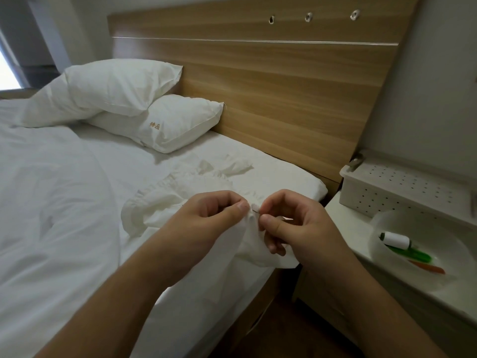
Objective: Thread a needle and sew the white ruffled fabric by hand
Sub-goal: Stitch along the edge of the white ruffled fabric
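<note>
Right hand (289,226) pinching barely visible needle (255,209)

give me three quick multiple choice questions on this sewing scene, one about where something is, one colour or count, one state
1. Where is the spool of white thread?
A. on the pillows
B. in the white bowl on the bedside table
C. in the left hand

2. How many pillows are stacked by the headboard?
A. two
B. one
C. four

3. What is the right hand doing?
A. lying flat on the bed
B. reaching into the bowl
C. pinching the needle at the white ruffled fabric

Answers: 1 B, the spool lies in the bowl beside green and orange items. 2 A, one pillow rests on another. 3 C, thumb and finger close on the thin needle while the left hand pinches the fabric edge.
</note>
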The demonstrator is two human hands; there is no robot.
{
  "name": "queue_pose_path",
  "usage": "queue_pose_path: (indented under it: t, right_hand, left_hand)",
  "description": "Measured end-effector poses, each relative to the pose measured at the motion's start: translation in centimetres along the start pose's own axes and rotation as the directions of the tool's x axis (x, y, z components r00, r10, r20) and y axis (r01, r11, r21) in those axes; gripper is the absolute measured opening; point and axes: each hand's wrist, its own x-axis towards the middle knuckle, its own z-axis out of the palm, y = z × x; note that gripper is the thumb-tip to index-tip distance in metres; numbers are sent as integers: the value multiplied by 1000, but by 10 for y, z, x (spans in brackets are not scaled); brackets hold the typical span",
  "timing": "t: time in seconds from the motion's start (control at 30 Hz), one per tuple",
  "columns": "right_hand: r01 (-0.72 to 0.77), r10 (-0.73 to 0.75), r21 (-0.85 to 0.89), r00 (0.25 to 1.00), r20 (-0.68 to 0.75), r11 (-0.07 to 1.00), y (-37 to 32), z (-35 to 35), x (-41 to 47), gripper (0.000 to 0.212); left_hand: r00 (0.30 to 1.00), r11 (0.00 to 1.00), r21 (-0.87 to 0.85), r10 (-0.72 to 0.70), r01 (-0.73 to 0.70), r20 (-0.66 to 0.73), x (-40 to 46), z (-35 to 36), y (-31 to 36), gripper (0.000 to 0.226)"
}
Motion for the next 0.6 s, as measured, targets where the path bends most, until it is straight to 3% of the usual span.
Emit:
queue_pose_path:
  t: [0.23,0.6]
  right_hand:
    - [27,-39,-141,996,-83,990,1,6,0,11]
    - [64,-75,-69,983,-170,996,-2,8,-4,22]
  left_hand:
    - [999,999,-37,-30,31,35,1,-2,-1,23]
    - [998,998,-20,-67,68,8,0,3,2,27]
